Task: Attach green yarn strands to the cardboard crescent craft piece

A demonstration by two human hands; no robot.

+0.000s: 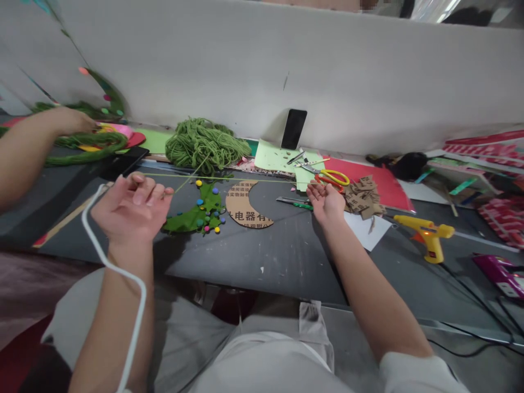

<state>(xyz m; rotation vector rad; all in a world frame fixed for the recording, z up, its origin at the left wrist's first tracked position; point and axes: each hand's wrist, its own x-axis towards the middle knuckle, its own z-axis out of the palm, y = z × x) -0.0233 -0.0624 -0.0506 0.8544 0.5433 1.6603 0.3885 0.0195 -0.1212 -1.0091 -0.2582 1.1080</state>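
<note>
A thin strand of green yarn (254,180) stretches nearly straight between my two hands over the dark table. At its left end, my left hand (133,206) is palm up with fingers curled in on the yarn. My right hand (328,203) has the other end at its bent fingers. Another length slants from my left hand toward a heap of green yarn (202,144) by the wall. Between the hands lie a cardboard crescent (239,210) with printed characters and a green felt crescent (184,218) with a star and coloured pompoms.
A co-worker's hand (76,121) handles green yarn at left. Scissors (338,177), a utility knife (292,202) and crumpled brown paper (362,196) lie near my right hand. Further right is a yellow glue gun (428,232) with a cord. A phone (293,129) leans against the wall.
</note>
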